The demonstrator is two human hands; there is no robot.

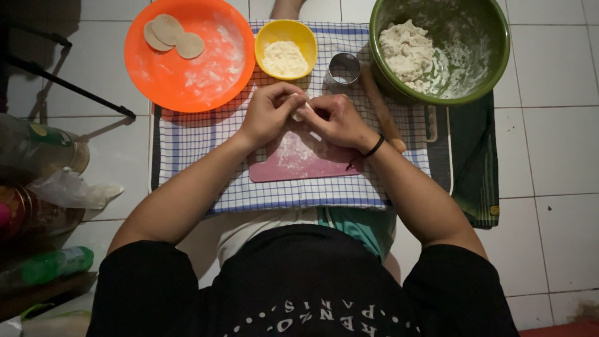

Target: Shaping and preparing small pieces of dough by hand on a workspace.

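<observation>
At the centre of the view, above a floured pink cutting board (299,163), the left hand (267,114) and the right hand (340,120) are meeting fingertip to fingertip, both curled nearly closed and pinching a small piece of pale dough (301,113) between them. Both forearms are angling in from five and seven o'clock; the right wrist is wearing a black band (373,148).

A checked cloth (187,143) is lying under the board on the tiled floor (555,156). At eleven o'clock of the hands, an orange plate (181,75) is holding three flat dough rounds (170,34) and scattered flour. At twelve o'clock, a yellow bowl (286,32) is carrying a mound of flour. Just beside it, at one o'clock, a small metal cup (344,67) is standing upright. At two o'clock, a green bowl (477,62) is holding a lump of dough (405,47) and floury smears.

A wooden rolling pin (380,106) is lying partly hidden behind the right hand and under the green bowl's rim. The dough piece is mostly covered by fingers, so its shape is hard to make out. Bottles and bags at nine o'clock are sitting in deep shadow.
</observation>
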